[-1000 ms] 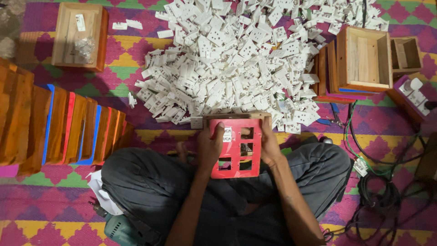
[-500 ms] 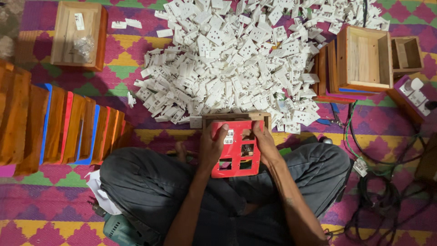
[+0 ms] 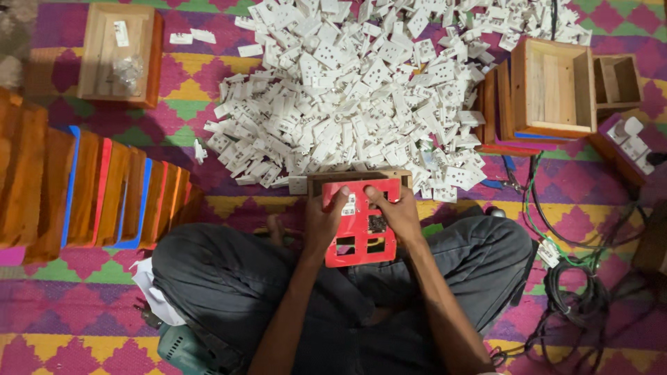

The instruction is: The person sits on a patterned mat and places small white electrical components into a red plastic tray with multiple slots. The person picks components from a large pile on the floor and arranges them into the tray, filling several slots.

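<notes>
Two hands grip one red panel (image 3: 361, 226) with rectangular cut-outs, held flat over the person's crossed legs, its far edge against a shallow wooden frame (image 3: 360, 177). The left hand (image 3: 325, 223) clasps the panel's left edge, fingers curled, thumb pressing near a small white socket part (image 3: 349, 204) seated at the top. The right hand (image 3: 393, 215) closes on the right edge, fingers folded over the upper corner. Both palms hide the panel's sides; a dark part in one opening is too small to make out. Beyond the frame spreads a heap of white sockets (image 3: 361, 90) on the patterned floor mat (image 3: 236, 208), with wooden boxes (image 3: 552, 87) right and stacked boards (image 3: 90, 187) left.
</notes>
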